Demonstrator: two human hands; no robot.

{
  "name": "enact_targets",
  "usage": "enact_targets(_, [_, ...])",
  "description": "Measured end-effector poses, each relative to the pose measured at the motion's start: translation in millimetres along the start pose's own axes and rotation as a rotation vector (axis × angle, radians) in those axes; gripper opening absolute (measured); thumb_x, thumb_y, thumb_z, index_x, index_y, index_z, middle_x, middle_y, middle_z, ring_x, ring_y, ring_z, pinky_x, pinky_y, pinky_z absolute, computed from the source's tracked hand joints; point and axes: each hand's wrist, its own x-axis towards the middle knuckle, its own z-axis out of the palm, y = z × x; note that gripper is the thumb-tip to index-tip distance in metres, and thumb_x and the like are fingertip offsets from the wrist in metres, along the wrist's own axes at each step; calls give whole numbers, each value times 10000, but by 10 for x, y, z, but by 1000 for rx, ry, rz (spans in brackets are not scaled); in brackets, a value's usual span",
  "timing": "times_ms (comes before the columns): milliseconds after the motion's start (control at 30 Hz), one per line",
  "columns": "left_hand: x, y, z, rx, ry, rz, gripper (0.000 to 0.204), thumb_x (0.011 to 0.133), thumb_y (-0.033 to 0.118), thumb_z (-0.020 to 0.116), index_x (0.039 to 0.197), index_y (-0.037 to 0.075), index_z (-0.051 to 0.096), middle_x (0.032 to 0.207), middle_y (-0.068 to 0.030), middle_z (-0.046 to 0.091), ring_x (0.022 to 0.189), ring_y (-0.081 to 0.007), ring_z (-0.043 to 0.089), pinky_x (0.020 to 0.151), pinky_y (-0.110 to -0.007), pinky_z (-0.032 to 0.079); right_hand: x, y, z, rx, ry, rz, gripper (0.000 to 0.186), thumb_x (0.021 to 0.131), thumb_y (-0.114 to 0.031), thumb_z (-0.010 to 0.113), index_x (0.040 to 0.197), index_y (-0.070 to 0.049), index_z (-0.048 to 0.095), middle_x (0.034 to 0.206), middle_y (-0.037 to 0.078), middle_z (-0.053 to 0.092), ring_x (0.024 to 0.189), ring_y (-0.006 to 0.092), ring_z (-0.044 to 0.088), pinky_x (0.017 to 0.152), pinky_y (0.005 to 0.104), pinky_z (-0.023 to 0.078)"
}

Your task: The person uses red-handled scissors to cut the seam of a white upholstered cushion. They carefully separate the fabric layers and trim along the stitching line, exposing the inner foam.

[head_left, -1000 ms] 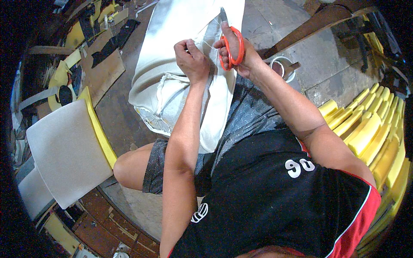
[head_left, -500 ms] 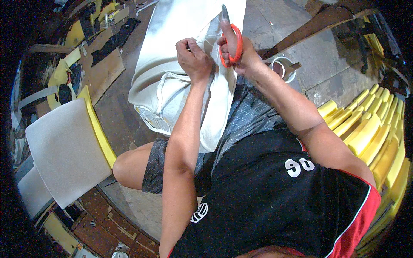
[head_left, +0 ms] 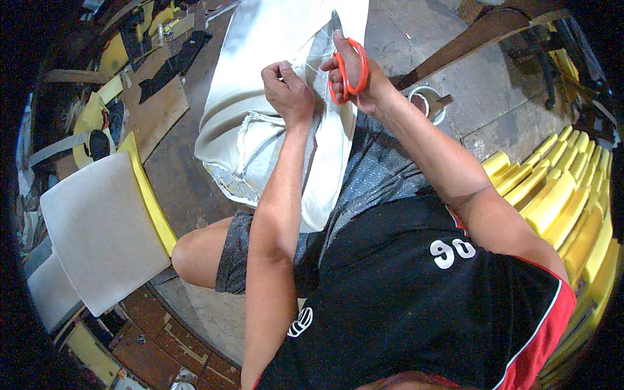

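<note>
Orange-red handled scissors [head_left: 362, 60] are in my right hand [head_left: 350, 77], their blades pointing away from me and looking closed. My fingers wrap the handle loops over the right side of a long white fabric cover [head_left: 260, 39]. Beside it, my left hand [head_left: 289, 95] is closed in a pinch above the cover; what lies between its fingertips is hidden. Thin white threads [head_left: 315, 67] stretch across the gap between both hands. The cover lies across my lap and the floor, its near end folded, with a ragged, frayed edge [head_left: 227, 185].
Yellow foam pieces [head_left: 552, 195] are stacked at the right. A white bucket [head_left: 437, 107] stands beyond my right forearm, near a brown wooden beam [head_left: 481, 42]. A grey padded panel [head_left: 107, 227] leans at the left, with cardboard [head_left: 159, 114] and scraps behind it.
My left hand has shifted slightly left and nearer to me. My right hand with the scissors has moved only a little; the cover has barely shifted.
</note>
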Motion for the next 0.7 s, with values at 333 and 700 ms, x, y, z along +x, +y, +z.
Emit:
enact_targets(333, [-8, 1, 7, -3, -17, 24, 218, 971, 186, 516, 915, -24, 525, 801, -168, 560, 701, -284, 550, 657, -391, 448, 142, 32, -6, 26, 11, -40, 790, 814, -749, 549, 943, 31, 549, 598, -24, 443, 461, 69, 423, 439, 212, 394])
enact_targets(700, [7, -55, 17, -23, 13, -38, 212, 971, 174, 501, 916, -29, 521, 830, -181, 571, 739, -308, 562, 695, -404, 450, 32, 47, -1, -19, 53, -86, 776, 846, -737, 514, 951, 32, 545, 588, -20, 450, 443, 82, 424, 432, 221, 379])
